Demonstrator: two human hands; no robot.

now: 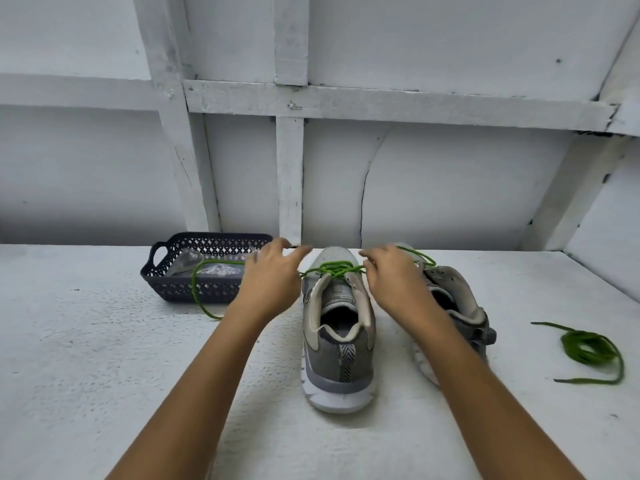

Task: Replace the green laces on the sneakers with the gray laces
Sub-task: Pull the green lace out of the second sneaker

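Note:
A grey sneaker [339, 327] stands upright in the middle of the white table, heel toward me, with a green lace [334, 268] still crossing its front eyelets. My left hand [273, 275] hovers at the shoe's left side, fingers spread, with one lace end trailing left across the basket. My right hand [391, 271] pinches the lace at the shoe's right side. A second grey sneaker [457, 299] lies on its side to the right with no lace in it. A loose green lace [588, 348] lies coiled at the far right.
A dark blue perforated basket [176, 289] sits at the back left and holds a clear plastic packet [207, 266], its contents unclear. A white panelled wall rises just behind the table. The table's right edge runs close to the coiled lace.

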